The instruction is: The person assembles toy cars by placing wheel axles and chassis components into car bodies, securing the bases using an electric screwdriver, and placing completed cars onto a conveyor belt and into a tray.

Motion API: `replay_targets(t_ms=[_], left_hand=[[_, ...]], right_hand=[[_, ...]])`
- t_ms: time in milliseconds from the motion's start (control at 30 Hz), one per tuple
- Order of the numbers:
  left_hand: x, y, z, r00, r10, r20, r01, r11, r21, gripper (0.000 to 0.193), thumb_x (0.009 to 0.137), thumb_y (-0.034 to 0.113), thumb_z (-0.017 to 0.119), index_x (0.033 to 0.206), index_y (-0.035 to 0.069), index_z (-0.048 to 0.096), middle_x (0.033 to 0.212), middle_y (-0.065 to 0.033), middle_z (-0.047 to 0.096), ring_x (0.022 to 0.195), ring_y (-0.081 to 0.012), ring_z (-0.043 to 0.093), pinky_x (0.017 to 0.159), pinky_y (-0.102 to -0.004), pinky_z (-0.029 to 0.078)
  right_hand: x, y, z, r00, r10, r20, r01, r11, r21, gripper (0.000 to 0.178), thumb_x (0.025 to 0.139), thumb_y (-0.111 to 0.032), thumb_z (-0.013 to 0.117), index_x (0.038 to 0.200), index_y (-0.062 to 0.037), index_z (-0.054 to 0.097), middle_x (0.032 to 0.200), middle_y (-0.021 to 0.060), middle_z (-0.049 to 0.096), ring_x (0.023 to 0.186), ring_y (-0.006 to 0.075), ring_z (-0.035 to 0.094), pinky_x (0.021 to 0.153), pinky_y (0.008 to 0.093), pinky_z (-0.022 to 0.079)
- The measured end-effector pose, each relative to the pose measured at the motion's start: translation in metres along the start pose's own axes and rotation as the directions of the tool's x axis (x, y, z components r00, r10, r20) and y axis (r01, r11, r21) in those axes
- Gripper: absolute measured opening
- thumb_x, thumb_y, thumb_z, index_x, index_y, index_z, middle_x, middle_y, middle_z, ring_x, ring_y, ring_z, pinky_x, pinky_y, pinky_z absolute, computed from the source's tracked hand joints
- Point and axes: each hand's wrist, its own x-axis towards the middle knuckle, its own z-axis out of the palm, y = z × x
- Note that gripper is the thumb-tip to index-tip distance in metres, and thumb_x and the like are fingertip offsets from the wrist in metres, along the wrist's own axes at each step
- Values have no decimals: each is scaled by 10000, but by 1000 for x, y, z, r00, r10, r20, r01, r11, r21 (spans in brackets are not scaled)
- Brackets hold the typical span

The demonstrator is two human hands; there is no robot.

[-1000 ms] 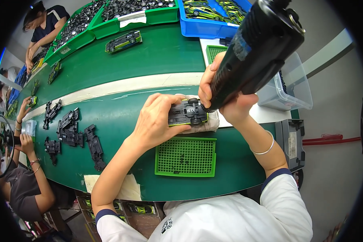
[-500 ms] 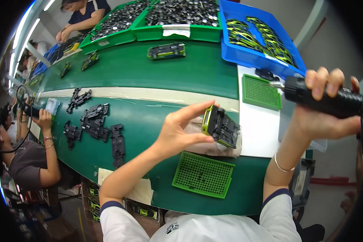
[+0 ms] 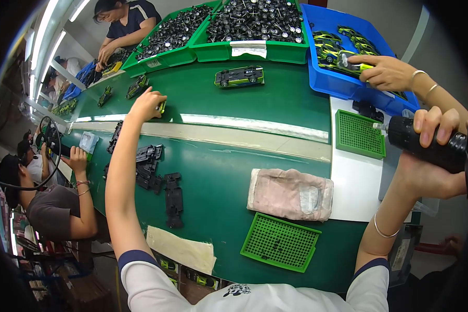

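Left hand (image 3: 146,107): extended across the pale strip (image 3: 275,136), fingers bent to a narrow gap over a yellow-green toy car (image 3: 162,107). The hand hides most of the car; whether the fingers clamp it or only touch it cannot be told. The reach from above probably lets the car sit flat on the green table (image 3: 218,112).

Right hand (image 3: 434,156): fingers wrapped around a black power screwdriver (image 3: 403,134), its bit pointing away from the fingertips toward the left hand. The raised, roughly level hold appears to keep the bit clear of the work surface. In view, the bit overlaps the edge of a green perforated tray (image 3: 356,136); its height cannot be judged.

To the right of the left fingers and slightly farther from the body, an upturned car (image 3: 239,76) rests wheels up, which exposes its underside. Nearer the body than the left fingers lie loose black chassis parts (image 3: 174,200), presumably kept within short reach.

Between both hands' fingers, nearer the body, lies a padded cloth (image 3: 275,195), likely a soft rest. Just below it, a second perforated tray (image 3: 260,234) holds small dark pieces, perhaps seated in holes for easy pickup
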Motion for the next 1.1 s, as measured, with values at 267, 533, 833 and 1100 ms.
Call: replay_targets(t_ms=[267, 533, 833, 1100], left_hand=[[36, 133, -65, 852, 245, -462, -403, 871, -281, 802, 627, 254, 768, 1328, 137, 396, 1226, -129, 519, 1120, -283, 493, 1057, -413, 292], [79, 224, -68, 869, 370, -330, -439, 883, -166, 912, 556, 328, 806, 1312, 66, 368, 1031, -159, 602, 1015, -290, 549, 932, -384, 375], [60, 142, -37, 940, 271, -206, -333, 860, -386, 867, 580, 220, 789, 1324, 129, 353, 1133, -98, 587, 1093, -269, 515, 1007, -401, 318], [20, 2, 0, 998, -14, 67, 30, 969, -246, 735, 507, 162, 796, 1179, 107, 504, 1095, -105, 601, 1079, -280, 531, 965, -385, 379]], right_hand=[[-6, -8, 3, 995, 99, -11, -99, 992, -77, 594, 750, -660, 474, 978, -113, 454, 690, 10, 399, 541, 102, 398, 560, 266, 347], [-10, -10, 1, 994, 96, 60, -97, 995, 23, 690, 714, -712, 507, 1048, -114, 423, 690, 13, 413, 519, 99, 422, 538, 255, 371], [-11, -7, 5, 989, 119, 87, -123, 991, 46, 745, 688, -729, 545, 1081, -114, 398, 688, 17, 428, 510, 98, 450, 525, 249, 397], [-15, -11, 9, 991, 121, 60, -121, 993, -12, 759, 655, -738, 571, 1059, -120, 398, 665, 7, 418, 486, 100, 432, 514, 240, 392]])
